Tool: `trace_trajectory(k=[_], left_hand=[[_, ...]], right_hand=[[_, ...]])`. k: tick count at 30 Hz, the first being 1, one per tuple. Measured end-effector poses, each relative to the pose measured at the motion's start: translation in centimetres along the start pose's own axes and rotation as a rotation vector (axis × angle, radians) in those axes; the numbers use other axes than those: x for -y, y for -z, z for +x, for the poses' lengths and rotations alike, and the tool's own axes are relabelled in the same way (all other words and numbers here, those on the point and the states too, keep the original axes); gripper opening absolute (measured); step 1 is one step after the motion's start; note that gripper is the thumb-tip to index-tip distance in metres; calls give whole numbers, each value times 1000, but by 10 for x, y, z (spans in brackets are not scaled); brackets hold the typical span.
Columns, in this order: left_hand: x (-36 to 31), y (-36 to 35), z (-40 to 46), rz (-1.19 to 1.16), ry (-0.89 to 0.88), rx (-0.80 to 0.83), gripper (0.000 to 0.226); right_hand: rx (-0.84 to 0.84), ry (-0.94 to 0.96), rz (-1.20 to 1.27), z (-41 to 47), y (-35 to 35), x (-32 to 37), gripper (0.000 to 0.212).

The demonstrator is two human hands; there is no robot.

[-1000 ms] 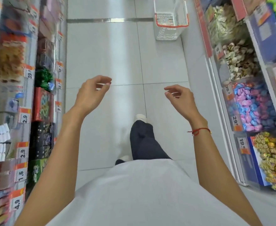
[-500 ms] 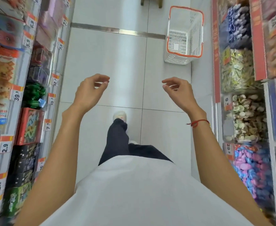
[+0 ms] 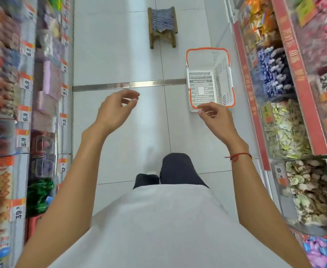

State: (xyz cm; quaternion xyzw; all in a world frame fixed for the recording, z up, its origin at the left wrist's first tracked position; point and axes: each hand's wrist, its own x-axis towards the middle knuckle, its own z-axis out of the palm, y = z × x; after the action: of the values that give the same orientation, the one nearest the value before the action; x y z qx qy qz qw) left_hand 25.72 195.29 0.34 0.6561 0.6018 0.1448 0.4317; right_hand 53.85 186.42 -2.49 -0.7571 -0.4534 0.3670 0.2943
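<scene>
Right hand (image 3: 216, 120): fingers loosely curled, thumb and forefinger apart, nothing held. Its fingertips overlap the near orange rim of the shopping basket (image 3: 223, 80) in this view; contact with the rim cannot be confirmed. A red cord bracelet (image 3: 240, 156) sits on the right wrist.

Left hand (image 3: 116, 111): raised at about the same height, fingers loosely curled with the thumb clear of them, nothing held. It hangs over bare floor, well apart from the basket.

The basket is white plastic with an orange rim and stands upright on the tiled floor (image 3: 120, 55) at the right side of the aisle, close against the foot of the right-hand shelving. No goods are seen through its perforated bottom. A metal floor strip (image 3: 129, 85) runs across the aisle and meets the basket's left wall.

Beyond the basket, towards the middle of the aisle, stands a low wooden stool (image 3: 162, 26) with a woven seat.

The right-hand shelving carries open bins of wrapped sweets (image 3: 286, 130). The left-hand shelving (image 3: 44, 105) carries packaged goods with orange-and-white price tags (image 3: 28, 84); the packs are blurred.

Below the arms show a white shirt (image 3: 158, 229) and a dark trouser leg (image 3: 178, 169).
</scene>
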Motion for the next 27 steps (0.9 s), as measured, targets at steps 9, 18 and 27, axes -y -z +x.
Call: trace_trajectory(k=[9, 18, 27], left_hand=[[-66, 8, 199, -61, -1, 16, 19], [-91, 47, 367, -76, 69, -35, 22], [-130, 118, 568, -4, 25, 61, 24]], right_hand=[[27, -39, -76, 202, 44, 45, 19], [86, 41, -127, 405, 56, 113, 16], [-28, -50, -17, 570, 45, 169, 15]])
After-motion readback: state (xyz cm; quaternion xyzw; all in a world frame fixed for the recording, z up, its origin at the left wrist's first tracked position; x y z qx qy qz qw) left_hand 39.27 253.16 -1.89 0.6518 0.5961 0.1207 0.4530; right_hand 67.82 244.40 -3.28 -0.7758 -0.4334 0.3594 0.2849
